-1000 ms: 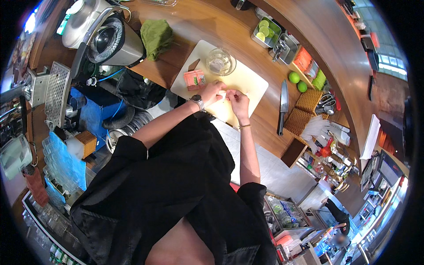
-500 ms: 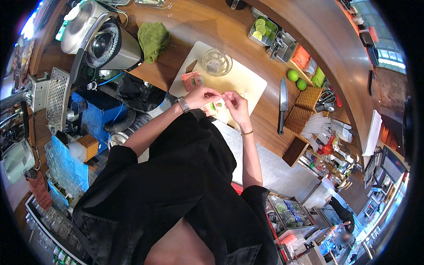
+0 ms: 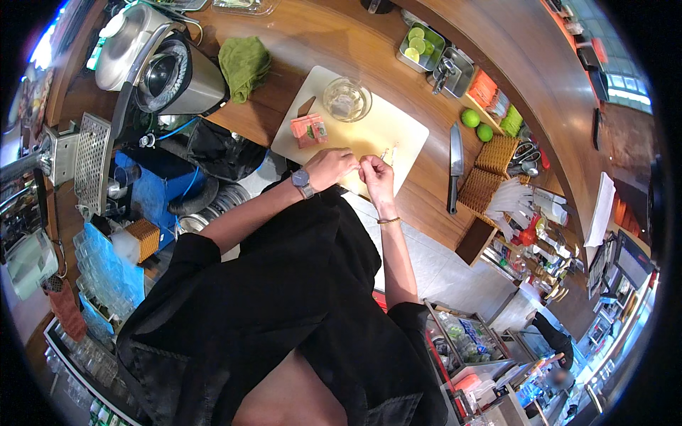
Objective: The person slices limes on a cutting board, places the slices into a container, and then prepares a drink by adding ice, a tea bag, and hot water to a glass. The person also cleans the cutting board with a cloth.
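Observation:
My left hand [image 3: 332, 167] and my right hand [image 3: 376, 176] meet over the near edge of a pale cutting board [image 3: 408, 135]. The fingers of both are pinched together, almost touching; what they hold is hidden behind them. Just beyond my left hand, a small pink sachet with a printed face [image 3: 308, 130] lies on the board. A clear glass jug [image 3: 347, 99] with something pale inside stands at the board's far side. Thin whitish scraps [image 3: 395, 152] lie beyond my right hand.
A large knife [image 3: 455, 167] lies right of the board, near wicker baskets [image 3: 492, 156]. Limes [image 3: 470, 119] and a metal tray of cut limes [image 3: 421, 47] sit farther back. A green cloth [image 3: 244, 69] and a steel machine [image 3: 192, 78] are at left.
My hands have come closer together and turned down; the left has moved slightly back toward me. The pink and white sachet seen beneath them before is now out of sight.

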`<state>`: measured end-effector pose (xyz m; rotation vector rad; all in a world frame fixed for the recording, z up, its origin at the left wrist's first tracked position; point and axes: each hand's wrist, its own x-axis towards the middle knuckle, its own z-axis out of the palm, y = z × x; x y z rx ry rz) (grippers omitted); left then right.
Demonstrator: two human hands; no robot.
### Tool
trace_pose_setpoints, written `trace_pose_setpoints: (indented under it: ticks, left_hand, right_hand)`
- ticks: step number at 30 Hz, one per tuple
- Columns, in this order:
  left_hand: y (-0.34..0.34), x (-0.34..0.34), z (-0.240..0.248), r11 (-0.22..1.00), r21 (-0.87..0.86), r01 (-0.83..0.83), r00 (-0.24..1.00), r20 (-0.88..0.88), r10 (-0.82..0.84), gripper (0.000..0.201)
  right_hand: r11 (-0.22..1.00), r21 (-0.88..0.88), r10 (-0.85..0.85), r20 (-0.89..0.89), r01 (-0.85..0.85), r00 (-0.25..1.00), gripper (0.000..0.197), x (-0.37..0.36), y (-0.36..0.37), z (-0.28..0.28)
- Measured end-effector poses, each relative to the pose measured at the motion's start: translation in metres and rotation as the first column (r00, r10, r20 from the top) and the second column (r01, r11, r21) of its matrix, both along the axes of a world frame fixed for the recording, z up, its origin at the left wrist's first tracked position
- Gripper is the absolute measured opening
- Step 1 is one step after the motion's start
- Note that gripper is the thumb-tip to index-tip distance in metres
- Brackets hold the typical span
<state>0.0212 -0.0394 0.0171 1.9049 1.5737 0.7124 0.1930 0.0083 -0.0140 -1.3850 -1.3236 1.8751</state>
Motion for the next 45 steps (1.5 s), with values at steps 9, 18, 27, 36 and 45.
trace_pose_setpoints:
  ticks: [9,18,27,36,45]
  left_hand:
    - [-0.007,-0.009,0.032,0.928,-0.336,-0.161,0.625,0.693,0.359,0.011]
    - [-0.011,-0.016,0.011,0.949,-0.282,-0.143,0.808,0.521,0.277,0.038]
    - [-0.025,-0.019,0.019,0.987,-0.132,-0.090,0.990,0.092,0.102,0.078]
    - [-0.030,-0.032,0.016,0.998,0.014,0.055,0.998,-0.025,-0.055,0.073]
    - [-0.002,-0.083,-0.017,0.977,-0.086,-0.197,0.959,-0.223,0.174,0.087]
  right_hand:
    - [0.872,0.431,-0.398,0.348,0.232,0.849,0.018,0.038,0.026,-0.027]
    - [0.986,0.169,-0.009,0.088,-0.006,0.996,0.012,-0.015,-0.006,0.052]
    - [0.998,0.064,0.028,-0.028,-0.026,0.999,0.015,-0.022,-0.014,0.055]
    - [0.951,0.174,0.245,0.072,-0.254,0.967,0.013,-0.021,0.006,0.048]
    - [0.965,0.246,-0.072,-0.068,0.087,0.995,0.013,-0.024,0.046,0.123]
